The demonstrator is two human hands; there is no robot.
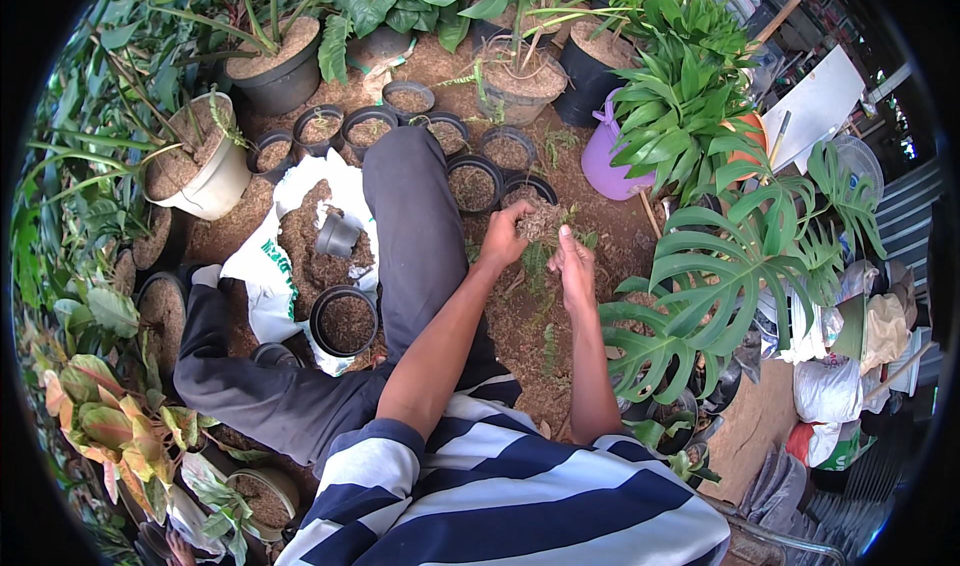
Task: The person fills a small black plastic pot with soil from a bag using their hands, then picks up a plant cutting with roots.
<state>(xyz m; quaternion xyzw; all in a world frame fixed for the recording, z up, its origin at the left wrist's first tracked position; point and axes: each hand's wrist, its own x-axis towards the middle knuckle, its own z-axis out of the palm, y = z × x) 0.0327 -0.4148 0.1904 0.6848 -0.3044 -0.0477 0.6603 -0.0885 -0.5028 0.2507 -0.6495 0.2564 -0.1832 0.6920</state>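
My left hand (503, 236) is closed on a clump of soil and roots (541, 224), just in front of a group of small black pots. Close by on its right, my right hand (574, 271) has the thumb raised and the fingers curled at the clump's leafy green stems (585, 238); the exact grip is partly hidden. Beneath the hands, small fern-like sprigs (549, 348) lie on the brown ground. Behind the clump stands a soil-filled black pot (530, 187), with another black pot (474, 184) to its left.
Left of my bent leg, a white sack (262, 266) bears loose soil, a small tipped grey pot (337, 236) and a larger black pot (344, 322). Big potted plants ring the back and left. A purple bucket (611, 161) and broad monstera leaves (725, 241) stand right.
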